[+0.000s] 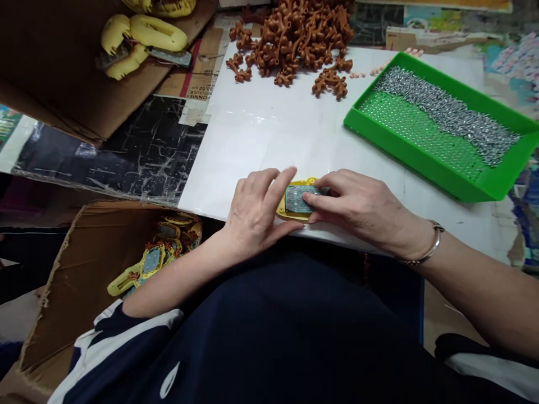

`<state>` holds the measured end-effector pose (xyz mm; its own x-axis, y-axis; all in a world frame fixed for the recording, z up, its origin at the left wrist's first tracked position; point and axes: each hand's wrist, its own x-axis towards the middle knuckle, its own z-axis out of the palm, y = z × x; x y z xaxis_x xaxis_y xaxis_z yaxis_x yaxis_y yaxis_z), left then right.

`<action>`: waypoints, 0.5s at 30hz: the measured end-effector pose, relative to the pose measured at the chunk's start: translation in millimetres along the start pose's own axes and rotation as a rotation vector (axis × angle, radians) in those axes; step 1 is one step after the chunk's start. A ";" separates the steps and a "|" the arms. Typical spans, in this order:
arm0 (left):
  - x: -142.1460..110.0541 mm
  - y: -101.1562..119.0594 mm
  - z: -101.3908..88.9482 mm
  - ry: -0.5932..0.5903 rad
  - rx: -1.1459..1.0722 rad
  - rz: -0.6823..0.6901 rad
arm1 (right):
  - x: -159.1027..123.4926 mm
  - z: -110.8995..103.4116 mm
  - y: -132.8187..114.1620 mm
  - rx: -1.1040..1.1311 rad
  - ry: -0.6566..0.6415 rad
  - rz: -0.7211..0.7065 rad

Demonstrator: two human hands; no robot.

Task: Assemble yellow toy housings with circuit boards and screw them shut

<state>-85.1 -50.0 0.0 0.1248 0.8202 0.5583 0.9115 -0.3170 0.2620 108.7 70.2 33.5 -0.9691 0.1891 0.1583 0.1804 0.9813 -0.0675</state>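
On the white sheet near the table edge lies a yellow plastic toy shell [281, 211] with a green circuit board [298, 201] set in it. My right hand [357, 202] grips the shell's right end, one fingertip pressing on the board and the thumb at the near edge. Its fingers hide that end. Around the left end is my left hand [256, 210], thumb along the near edge and index finger raised and apart from it. Whether the left thumb touches the shell is hard to tell.
A green perforated tray [421, 168] of small screws [455, 115] stands right. Brown plastic parts [295, 39] are heaped at the back. Upper left, a cardboard box [126, 106] holds yellow shells [158, 32]; lower left, another box [63, 292] holds yellow pieces with boards [152, 261].
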 end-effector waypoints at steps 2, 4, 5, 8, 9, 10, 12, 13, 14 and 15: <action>5.8 5.1 -1.9 0.024 0.004 0.102 | -1.0 1.3 -0.6 -0.009 0.018 -0.004; 10.7 8.6 0.8 -0.008 -0.018 0.198 | -2.2 3.1 -0.4 -0.017 0.063 -0.011; 12.3 9.3 3.6 -0.025 -0.037 0.231 | -2.7 4.0 0.1 -0.020 0.088 -0.015; 13.8 8.7 12.4 -0.024 -0.069 0.253 | -2.5 7.0 2.4 0.009 0.129 -0.017; 13.7 8.4 14.2 -0.016 -0.056 0.256 | -1.9 8.1 2.8 0.038 0.134 -0.011; 13.8 8.3 15.0 -0.012 -0.031 0.263 | -1.2 9.3 2.7 0.072 0.138 -0.001; 14.4 8.9 14.3 -0.024 0.024 0.286 | -0.6 11.3 0.9 0.147 0.158 0.023; 15.0 9.5 13.2 -0.034 0.043 0.297 | -1.4 11.5 -0.5 0.179 0.171 0.036; 15.7 10.2 12.1 -0.043 0.055 0.304 | -3.4 10.6 -1.8 0.199 0.192 0.044; 16.4 10.8 11.3 -0.045 0.062 0.306 | -6.9 8.2 -2.4 0.206 0.227 0.045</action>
<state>-68.8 -34.6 3.1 0.4130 0.7122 0.5677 0.8510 -0.5238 0.0379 113.5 66.3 24.4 -0.8946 0.2580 0.3649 0.1616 0.9481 -0.2740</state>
